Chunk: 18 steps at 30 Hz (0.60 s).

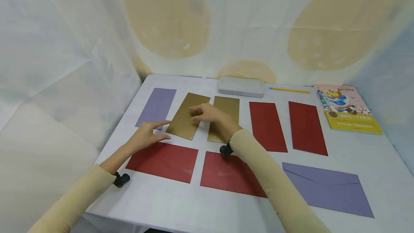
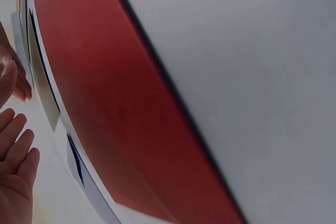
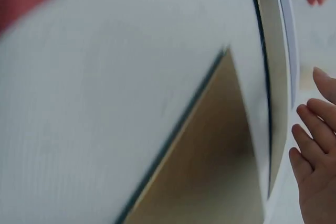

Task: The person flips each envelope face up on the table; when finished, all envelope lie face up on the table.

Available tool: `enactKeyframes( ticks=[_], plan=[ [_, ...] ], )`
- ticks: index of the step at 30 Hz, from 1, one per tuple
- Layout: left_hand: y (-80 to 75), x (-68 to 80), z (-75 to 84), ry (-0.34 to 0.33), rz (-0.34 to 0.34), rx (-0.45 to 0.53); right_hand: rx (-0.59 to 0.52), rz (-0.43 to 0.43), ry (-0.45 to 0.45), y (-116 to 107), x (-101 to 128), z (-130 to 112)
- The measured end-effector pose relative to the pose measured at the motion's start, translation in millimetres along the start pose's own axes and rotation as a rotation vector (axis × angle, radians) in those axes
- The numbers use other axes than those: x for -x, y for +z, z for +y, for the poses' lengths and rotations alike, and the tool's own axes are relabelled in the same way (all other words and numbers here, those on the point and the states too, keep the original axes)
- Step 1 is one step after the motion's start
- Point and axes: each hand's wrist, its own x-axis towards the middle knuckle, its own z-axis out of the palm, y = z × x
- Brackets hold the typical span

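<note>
A flat, matte lilac paper envelope (image 1: 156, 106) lies at the far left of the white table (image 1: 181, 204); beside it a tilted, faintly shiny gold rectangular envelope (image 1: 188, 115) sits between the lilac one and a second, upright gold envelope (image 1: 224, 118). The left hand (image 1: 146, 135) rests low at the tilted envelope's near left corner, index finger stretched, thumb touching the edge, gripping nothing; the right hand (image 1: 208, 113) lies over its right edge, fingers straight and pressing flat. Smooth dark red paper envelopes (image 1: 164, 161) lie nearer and to the right.

Staged recording booth, cloth-draped walls (image 1: 64, 46), white table (image 1: 181, 204), sorted envelopes (image 1: 268, 127)
</note>
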Motion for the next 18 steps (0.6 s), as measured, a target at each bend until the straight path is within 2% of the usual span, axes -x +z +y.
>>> enactKeyframes(
  ticks=[9,13,18],
  plan=[
    [25.3,-19.6,11.6,0.152,-0.051,0.031,0.002,0.112,0.106,-18,11,28],
    [32.3,-25.5,12.7,0.135,-0.07,0.035,0.038,0.147,0.142,-24,10,36],
    [35.9,-28.2,16.5,0.044,-0.069,-0.049,0.104,0.159,0.202,-28,8,39]
  ],
)
